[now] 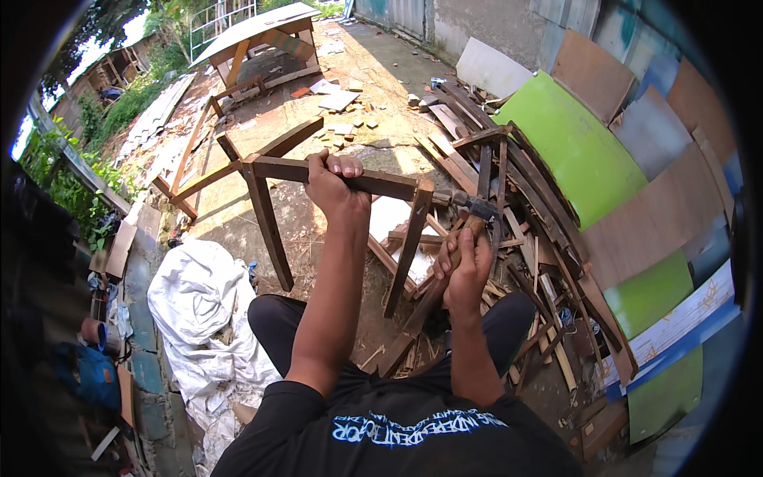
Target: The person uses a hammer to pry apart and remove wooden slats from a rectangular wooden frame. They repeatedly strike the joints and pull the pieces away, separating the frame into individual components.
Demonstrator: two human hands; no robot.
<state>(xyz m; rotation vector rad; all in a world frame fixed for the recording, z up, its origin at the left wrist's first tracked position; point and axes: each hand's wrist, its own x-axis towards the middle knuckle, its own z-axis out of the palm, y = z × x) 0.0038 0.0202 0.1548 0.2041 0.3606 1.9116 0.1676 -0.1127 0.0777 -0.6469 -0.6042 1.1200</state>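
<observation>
My left hand [338, 181] is closed round the top rail of a dark brown wooden frame [389, 184] and holds it up in front of me. The frame has several legs, two hanging down toward me and one sticking out at the far left. My right hand [465, 266] grips a hammer [475, 208] by its wooden handle. The hammer's metal head is beside the frame's right corner; whether it touches the wood I cannot tell. My knees are spread below the frame.
Stacked dark wooden strips [540, 191] lie on the right, before leaning green [572, 143] and brown boards. A white sheet [203, 294] is bunched at my left. Farther off are another wooden frame [191, 163], scattered small wood blocks [342, 129] and a white-topped table [258, 32].
</observation>
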